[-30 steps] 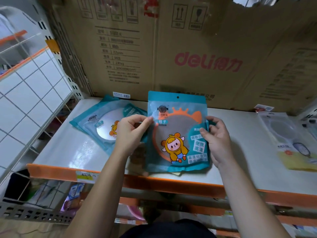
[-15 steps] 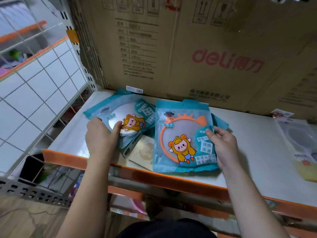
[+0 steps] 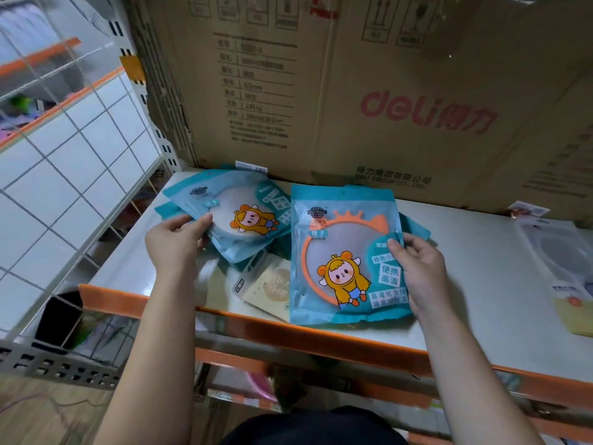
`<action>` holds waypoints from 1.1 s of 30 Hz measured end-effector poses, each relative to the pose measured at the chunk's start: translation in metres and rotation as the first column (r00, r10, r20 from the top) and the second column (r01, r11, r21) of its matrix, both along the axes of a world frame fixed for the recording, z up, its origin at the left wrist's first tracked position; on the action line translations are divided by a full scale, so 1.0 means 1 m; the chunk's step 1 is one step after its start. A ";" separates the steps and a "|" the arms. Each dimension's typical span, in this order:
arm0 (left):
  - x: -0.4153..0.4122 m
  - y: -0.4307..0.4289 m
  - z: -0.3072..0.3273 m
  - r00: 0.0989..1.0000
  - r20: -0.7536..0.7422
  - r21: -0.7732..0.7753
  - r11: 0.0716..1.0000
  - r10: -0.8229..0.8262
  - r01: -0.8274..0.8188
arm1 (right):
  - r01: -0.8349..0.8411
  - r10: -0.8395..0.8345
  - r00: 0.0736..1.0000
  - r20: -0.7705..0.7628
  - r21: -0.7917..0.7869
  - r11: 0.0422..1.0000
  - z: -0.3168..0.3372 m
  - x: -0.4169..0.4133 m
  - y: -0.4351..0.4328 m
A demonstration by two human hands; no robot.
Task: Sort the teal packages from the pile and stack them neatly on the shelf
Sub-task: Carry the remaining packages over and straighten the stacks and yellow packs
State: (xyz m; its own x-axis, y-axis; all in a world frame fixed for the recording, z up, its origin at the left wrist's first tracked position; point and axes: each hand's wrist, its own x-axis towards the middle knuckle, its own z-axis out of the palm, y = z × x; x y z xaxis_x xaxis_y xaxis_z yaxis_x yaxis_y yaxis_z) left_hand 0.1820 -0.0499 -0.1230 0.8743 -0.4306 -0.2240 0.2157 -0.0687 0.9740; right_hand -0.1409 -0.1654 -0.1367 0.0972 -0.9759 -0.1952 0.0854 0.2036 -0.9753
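My right hand (image 3: pixel 423 274) pinches the right edge of the front teal package (image 3: pixel 343 252), thumb on top and fingers curled behind it. This package lies square near the front edge of the shelf (image 3: pixel 475 268), and more teal shows beneath it at the right, so I judge it tops a started stack. My left hand (image 3: pixel 175 244) grasps the tilted teal package (image 3: pixel 237 216) by its near left edge, thumb on its face. It sits on the loose pile towards the back left corner of the shelf, just in front of the cardboard box (image 3: pixel 385 91).

These look like thin film pouches, glossy and probably slippery against each other. Each holds a flat round mirror, so I expect a stiff, breakable middle and floppy borders. They should be light. I would take each by a side edge where the disc backs the film, not by a limp corner, and lay it down rather than drop it. Because they slide, the stack needs squaring with both hands.

A beige package (image 3: pixel 272 290) lies between the two, partly under the teal ones; it is not for the stack.
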 end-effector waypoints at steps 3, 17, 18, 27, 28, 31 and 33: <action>0.001 -0.006 0.005 0.979 -0.195 -0.124 0.991 -0.063 0.039 | 0.000 0.000 1.000 0.006 0.004 1.000 0.000 -0.001 0.000; -0.038 -0.039 0.024 0.867 0.483 0.077 0.992 -0.125 0.100 | 0.057 -0.077 0.983 -0.169 -0.119 0.991 0.006 -0.026 0.004; -0.043 -0.039 0.026 0.827 0.548 0.065 0.992 -0.126 0.109 | 0.079 -0.102 0.980 -0.171 -0.135 0.988 0.007 -0.032 0.004; -0.134 -0.052 0.048 0.712 0.675 -0.046 0.952 -0.193 0.302 | 0.279 -0.369 0.896 -0.246 -0.336 0.900 0.024 -0.137 0.022; -0.150 -0.055 0.048 0.709 0.672 -0.041 0.945 -0.215 0.325 | 0.296 -0.396 0.880 -0.262 -0.349 0.889 0.025 -0.153 0.025; -0.208 -0.061 0.049 0.707 0.652 -0.031 0.922 -0.275 0.387 | 0.350 -0.455 0.841 -0.291 -0.347 0.870 0.027 -0.207 0.037; -0.250 -0.066 0.047 0.717 0.606 -0.035 0.890 -0.343 0.455 | 0.381 -0.487 0.821 -0.299 -0.348 0.856 0.029 -0.248 0.046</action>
